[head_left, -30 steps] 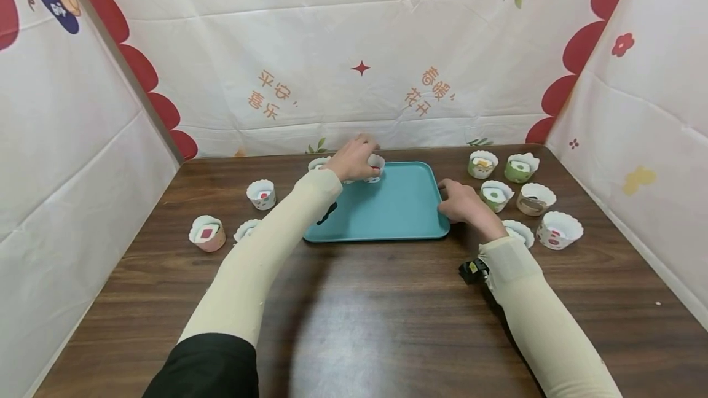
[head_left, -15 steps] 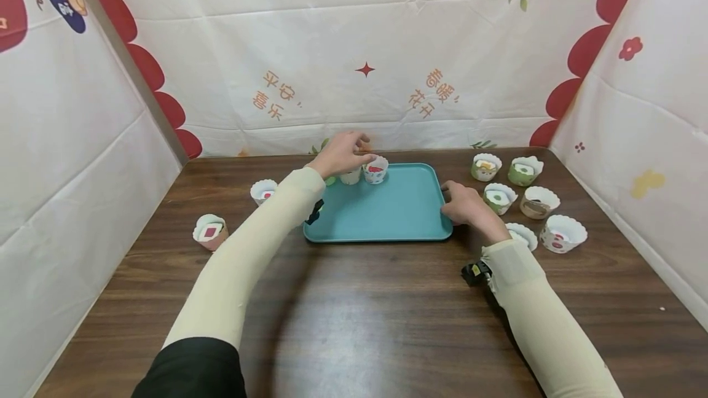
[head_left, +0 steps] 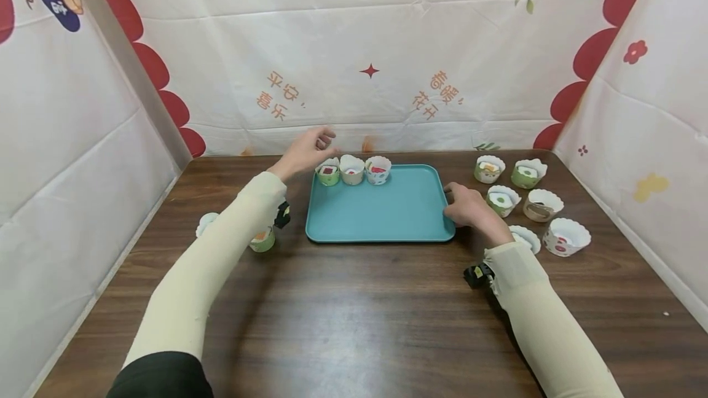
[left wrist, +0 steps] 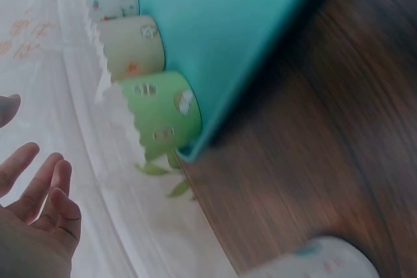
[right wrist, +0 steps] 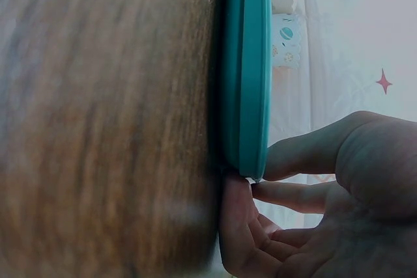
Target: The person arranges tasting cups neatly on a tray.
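Observation:
Three paper baking cups stand in a row along the back edge of a teal tray (head_left: 381,217): a green cup (head_left: 329,177), a cream cup (head_left: 352,175) and a white printed cup (head_left: 378,175). Small pieces lie in them, a red one in the white cup. My left hand (head_left: 304,151) is raised just left of the green cup, fingers loosely bent, with nothing held. The left wrist view shows those fingers apart from the cups. My right hand (head_left: 469,207) holds the tray's right edge, thumb (right wrist: 303,154) over the rim and fingers (right wrist: 236,226) at its side and underside.
Several more paper cups, such as a brown one (head_left: 542,206) and a white one (head_left: 566,238), stand right of the tray beside my right forearm. Left, a green cup (head_left: 262,241) and another cup (head_left: 206,222) are partly hidden by my left sleeve. A printed cloth (head_left: 343,97) hangs behind the table.
My left hand has let go of the white printed cup at the end of the row and drawn away leftward, uncovering the cups on the tray. The right hand stays at the tray's edge.

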Tool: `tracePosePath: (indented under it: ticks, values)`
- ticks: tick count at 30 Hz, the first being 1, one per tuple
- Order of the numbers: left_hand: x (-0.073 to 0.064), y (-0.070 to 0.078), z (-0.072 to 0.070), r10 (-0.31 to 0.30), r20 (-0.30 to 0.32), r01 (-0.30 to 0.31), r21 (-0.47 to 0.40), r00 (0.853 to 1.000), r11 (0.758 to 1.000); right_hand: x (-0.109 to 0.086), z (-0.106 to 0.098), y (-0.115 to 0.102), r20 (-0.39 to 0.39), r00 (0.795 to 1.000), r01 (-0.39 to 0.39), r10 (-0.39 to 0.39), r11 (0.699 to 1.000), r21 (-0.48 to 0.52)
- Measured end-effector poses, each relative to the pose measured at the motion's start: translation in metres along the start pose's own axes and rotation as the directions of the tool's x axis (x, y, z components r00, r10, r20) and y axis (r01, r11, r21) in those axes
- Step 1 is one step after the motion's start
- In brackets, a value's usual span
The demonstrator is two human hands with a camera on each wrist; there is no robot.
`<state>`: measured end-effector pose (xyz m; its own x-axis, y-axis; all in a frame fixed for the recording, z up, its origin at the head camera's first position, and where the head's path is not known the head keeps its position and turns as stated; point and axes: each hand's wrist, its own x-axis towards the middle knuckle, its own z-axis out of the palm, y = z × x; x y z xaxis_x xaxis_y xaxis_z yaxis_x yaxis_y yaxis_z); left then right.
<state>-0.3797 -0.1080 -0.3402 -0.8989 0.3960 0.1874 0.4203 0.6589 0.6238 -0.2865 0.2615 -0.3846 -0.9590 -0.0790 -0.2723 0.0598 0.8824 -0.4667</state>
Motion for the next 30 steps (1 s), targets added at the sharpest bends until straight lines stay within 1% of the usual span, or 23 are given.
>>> tracePosePath:
  ticks: [4,6,10,16,19,23,25,27,30]
  values:
    - [-0.016,-0.01,-0.013,-0.028,-0.044,0.026,-0.032,0.999,0.999,0.0,0.0,0.0,-0.003,1.0,0.002,-0.002,1.0,-0.004]
    - [-0.024,-0.015,-0.018,-0.04,-0.062,0.039,-0.026,0.997,0.999,0.001,0.0,0.0,-0.002,1.0,0.0,0.0,1.0,-0.001]
    - [-0.038,-0.024,-0.028,-0.045,-0.085,0.044,-0.011,0.995,0.999,0.001,0.0,0.0,-0.002,1.0,-0.002,0.002,1.0,-0.002]
    - [-0.059,-0.03,-0.043,-0.061,-0.115,0.059,-0.022,0.991,0.998,0.002,0.0,0.001,-0.005,1.0,0.004,-0.004,1.0,-0.005]
    - [-0.069,-0.035,-0.049,-0.064,-0.125,0.062,-0.022,0.99,0.998,0.003,0.002,0.0,-0.002,1.0,0.012,-0.012,1.0,-0.004]
    - [-0.082,-0.045,-0.057,-0.099,-0.119,0.099,-0.006,0.988,0.995,0.003,0.003,-0.001,0.005,1.0,0.022,-0.022,1.0,-0.001]
    - [-0.087,-0.049,-0.062,-0.119,-0.11,0.121,0.006,0.987,0.993,0.003,0.004,-0.001,0.004,1.0,0.026,-0.026,1.0,-0.004]
    - [-0.089,-0.051,-0.066,-0.124,-0.108,0.126,0.013,0.986,0.992,0.003,0.003,0.0,-0.005,1.0,0.028,-0.028,1.0,-0.007]
    - [-0.09,-0.051,-0.072,-0.111,-0.119,0.114,0.019,0.987,0.993,0.002,0.003,0.001,-0.013,1.0,0.027,-0.027,1.0,-0.005]
